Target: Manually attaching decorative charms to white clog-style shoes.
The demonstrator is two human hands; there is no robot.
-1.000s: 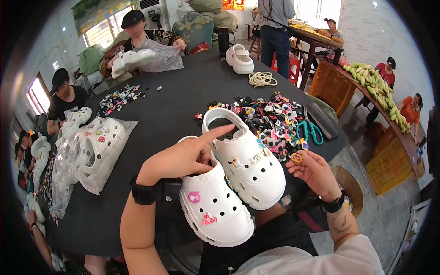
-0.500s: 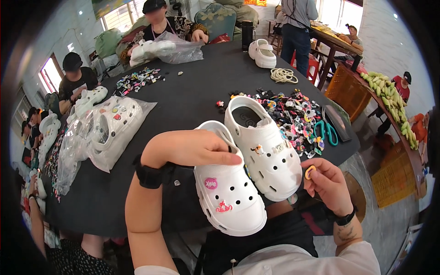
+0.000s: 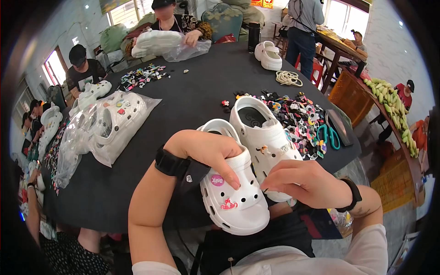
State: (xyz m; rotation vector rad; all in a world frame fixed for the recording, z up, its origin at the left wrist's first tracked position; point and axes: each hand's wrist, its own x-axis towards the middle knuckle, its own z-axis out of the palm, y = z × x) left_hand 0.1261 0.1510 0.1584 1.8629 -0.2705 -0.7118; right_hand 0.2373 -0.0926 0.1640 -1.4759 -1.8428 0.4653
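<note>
My left hand [image 3: 208, 149] grips a white clog [image 3: 245, 217], its fingers inside the opening and the thumb on top. On that clog sit a round pink charm [image 3: 217, 180] and a red-and-white charm [image 3: 229, 204]. My right hand [image 3: 307, 183] is pinched at the clog's right side. The small charm in its fingertips is mostly hidden; only a dark bit shows. A second white clog [image 3: 261, 126] lies close behind, partly covered by my right hand, with a few charms on it.
Loose charms [image 3: 305, 117] are heaped behind the second clog, beside teal-handled scissors [image 3: 328, 135]. Bagged white clogs [image 3: 126, 130] lie at the left. Farther back are a coiled cord [image 3: 288, 78], white clogs [image 3: 269, 56] and a black bottle [image 3: 253, 36]. Several people sit around the table [image 3: 192, 91].
My right hand has moved left with the yellow-orange charm, from beside the clogs to the held clog's side. My left thumb has slid down onto the clog's top.
</note>
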